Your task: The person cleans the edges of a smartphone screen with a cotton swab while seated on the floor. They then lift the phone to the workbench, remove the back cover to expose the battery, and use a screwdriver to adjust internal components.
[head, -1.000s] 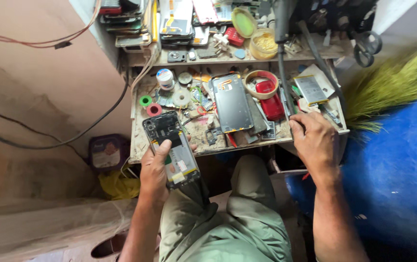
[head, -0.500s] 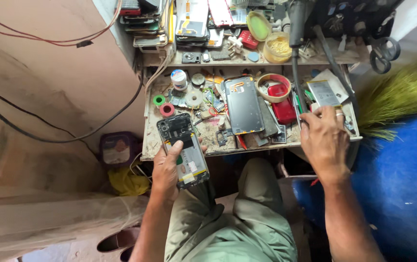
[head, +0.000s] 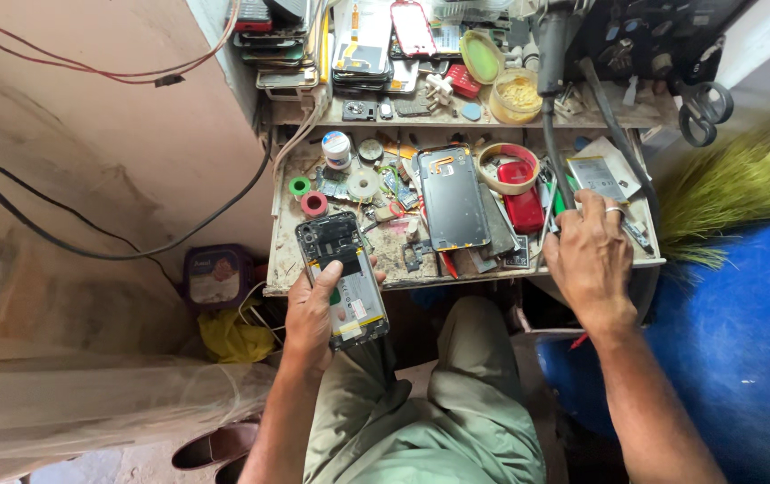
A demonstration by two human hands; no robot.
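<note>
The left hand [head: 313, 314] holds an opened phone [head: 342, 278] over the front edge of the desk [head: 282, 269], fingers closed around its body, thumb on the exposed inside. The right hand [head: 589, 255] reaches among the tools near the right edge; whether its fingers grip anything I cannot tell. The back cover [head: 453, 197] lies removed at the middle, so opening seems done and the inner work remains.

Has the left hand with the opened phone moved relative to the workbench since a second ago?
No. The left hand keeps the opened phone at the workbench front edge.
</note>
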